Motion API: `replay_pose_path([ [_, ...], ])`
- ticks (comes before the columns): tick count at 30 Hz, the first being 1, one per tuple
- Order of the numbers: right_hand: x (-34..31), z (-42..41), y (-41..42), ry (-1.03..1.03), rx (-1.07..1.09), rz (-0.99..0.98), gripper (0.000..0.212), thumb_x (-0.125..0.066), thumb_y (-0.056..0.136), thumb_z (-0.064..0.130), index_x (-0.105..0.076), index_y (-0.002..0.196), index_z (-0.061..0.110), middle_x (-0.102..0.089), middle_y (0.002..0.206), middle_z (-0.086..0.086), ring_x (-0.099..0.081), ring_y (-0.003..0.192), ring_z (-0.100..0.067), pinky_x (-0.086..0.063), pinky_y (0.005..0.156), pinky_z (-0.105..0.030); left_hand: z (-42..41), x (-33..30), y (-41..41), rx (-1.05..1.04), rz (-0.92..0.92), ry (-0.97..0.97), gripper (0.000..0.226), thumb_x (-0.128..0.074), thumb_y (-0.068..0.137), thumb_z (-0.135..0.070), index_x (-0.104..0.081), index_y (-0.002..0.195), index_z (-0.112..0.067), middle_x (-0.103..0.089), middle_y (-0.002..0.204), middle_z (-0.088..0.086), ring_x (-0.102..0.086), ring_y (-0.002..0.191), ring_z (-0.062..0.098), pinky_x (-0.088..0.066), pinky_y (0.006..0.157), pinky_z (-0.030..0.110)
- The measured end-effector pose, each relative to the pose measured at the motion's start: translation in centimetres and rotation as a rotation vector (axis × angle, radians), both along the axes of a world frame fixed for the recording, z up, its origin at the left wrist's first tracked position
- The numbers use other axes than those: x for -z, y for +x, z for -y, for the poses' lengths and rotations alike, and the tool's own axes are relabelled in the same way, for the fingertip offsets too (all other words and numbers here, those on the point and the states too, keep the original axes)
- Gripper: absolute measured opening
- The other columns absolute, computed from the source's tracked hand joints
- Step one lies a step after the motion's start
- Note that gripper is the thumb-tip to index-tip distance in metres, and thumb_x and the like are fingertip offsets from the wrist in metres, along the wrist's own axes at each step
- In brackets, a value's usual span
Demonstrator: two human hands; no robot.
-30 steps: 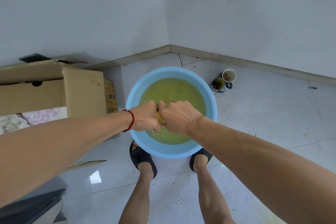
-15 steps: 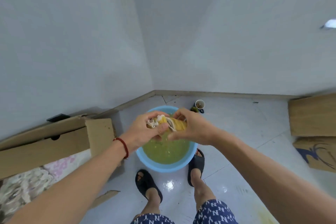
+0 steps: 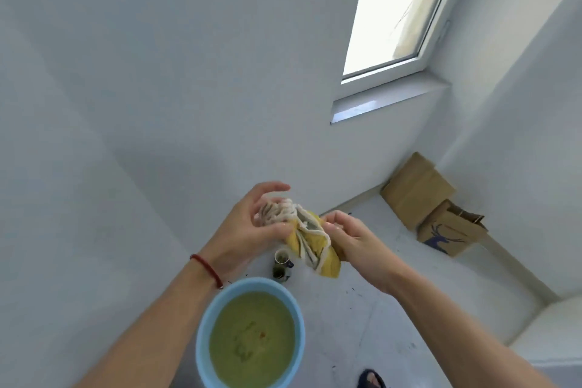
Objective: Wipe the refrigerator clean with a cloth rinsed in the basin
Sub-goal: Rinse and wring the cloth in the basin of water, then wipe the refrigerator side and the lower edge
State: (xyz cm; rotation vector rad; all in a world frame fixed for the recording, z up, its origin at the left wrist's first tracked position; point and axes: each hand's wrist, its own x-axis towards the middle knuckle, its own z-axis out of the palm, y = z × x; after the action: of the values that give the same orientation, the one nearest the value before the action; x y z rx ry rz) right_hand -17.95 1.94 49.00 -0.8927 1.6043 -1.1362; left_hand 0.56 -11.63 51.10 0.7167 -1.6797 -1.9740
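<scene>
White walls fill the upper and left parts of the frame, with a bright white-framed window (image 3: 400, 12) at the upper right. The pale tiled floor (image 3: 393, 277) runs across the lower right, and two brown cardboard boxes (image 3: 431, 205) stand against the wall at right of centre.

At the bottom centre sits the round light-blue plastic basin (image 3: 201, 334), holding cloudy yellow-green water. It stands on the floor below the hands. No refrigerator shows in this view.

The left hand (image 3: 248, 227) and the right hand (image 3: 352, 239) meet in the middle of the frame, above and beyond the basin. Between them is the yellow cloth with off-white edging (image 3: 315, 246), bunched into a twisted roll. The right hand's fingers curl round the yellow lower end. The left hand presses its thumb on the pale, ropey upper end, while its other fingers are spread and relaxed behind it.

The cloth looks soft, limp and wet, so I judge it light but heavier than when dry, and likely to drip. It has no stiff part; any fold gives a hold. For wiping, it seems best shaken out and gripped as a flat pad under the palm.

Just beyond the basin, below the cloth, stand a small white cup (image 3: 281, 257) and a dark green jar (image 3: 278, 272), touching or nearly so. A red cord bracelet (image 3: 208, 269) circles the left wrist. A dark sandal (image 3: 371, 379) shows at the bottom edge.
</scene>
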Motion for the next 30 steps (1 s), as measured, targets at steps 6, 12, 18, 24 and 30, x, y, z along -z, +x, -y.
replay_pose_path([
  [6, -1.6, -5.0, -7.3, -0.175, 0.224, -0.091, 0.023, -0.043, 0.111, 0.029, -0.056, 0.098, 0.015, -0.052, 0.080, 0.010, -0.048, 0.073, -0.006, -0.043, 0.067, -0.020, -4.1, -0.4, -8.1, 0.028, 0.155, -0.028, 0.060, -0.086, 0.074, -0.016, -0.063, 0.129, -0.024, -0.072, 0.119, 0.012, -0.070, 0.107, 0.039, -0.058, 0.091, 0.054],
  [12, -4.5, -14.1, -20.9, -0.361, 0.499, 0.104, 0.017, -0.054, 0.107, 0.023, -0.062, 0.104, 0.008, -0.065, 0.086, -0.002, -0.061, 0.079, -0.013, -0.054, 0.073, -0.027, -9.2, -1.3, -22.7, 0.244, 0.377, -0.168, 0.047, -0.075, 0.087, -0.013, -0.065, 0.132, -0.018, -0.076, 0.114, 0.003, -0.070, 0.111, 0.017, -0.049, 0.108, 0.048],
  [18, -6.9, -20.9, -28.8, -0.312, 0.585, -0.048, 0.019, -0.055, 0.106, 0.029, -0.059, 0.107, 0.011, -0.072, 0.080, 0.006, -0.065, 0.073, -0.008, -0.055, 0.065, -0.026, -19.0, -2.1, -37.8, 0.529, 0.138, 0.218, 0.063, -0.076, 0.086, -0.036, -0.054, 0.142, -0.018, -0.061, 0.140, 0.014, -0.058, 0.130, 0.031, -0.043, 0.113, 0.050],
  [24, -5.6, -26.2, -36.8, -0.078, 0.855, -0.698, 0.013, -0.054, 0.105, 0.040, -0.052, 0.099, 0.029, -0.069, 0.072, 0.008, -0.064, 0.062, -0.006, -0.048, 0.058, -0.031, -22.2, -4.6, -47.9, 0.342, -0.037, 0.041, 0.065, -0.083, 0.084, -0.018, -0.052, 0.137, -0.041, -0.073, 0.107, 0.018, -0.073, 0.092, 0.035, -0.060, 0.083, 0.058],
  [30, -5.2, -28.4, -42.7, -0.154, 1.298, -0.217, 0.018, -0.060, 0.104, 0.034, -0.062, 0.107, 0.017, -0.076, 0.094, -0.011, -0.074, 0.086, -0.028, -0.060, 0.083, -0.049, -23.3, -3.6, -57.9, 0.719, 0.306, 0.229, 0.058, -0.069, 0.097, -0.028, -0.040, 0.147, -0.026, -0.074, 0.086, 0.007, -0.071, 0.074, 0.022, -0.059, 0.066, 0.039],
])
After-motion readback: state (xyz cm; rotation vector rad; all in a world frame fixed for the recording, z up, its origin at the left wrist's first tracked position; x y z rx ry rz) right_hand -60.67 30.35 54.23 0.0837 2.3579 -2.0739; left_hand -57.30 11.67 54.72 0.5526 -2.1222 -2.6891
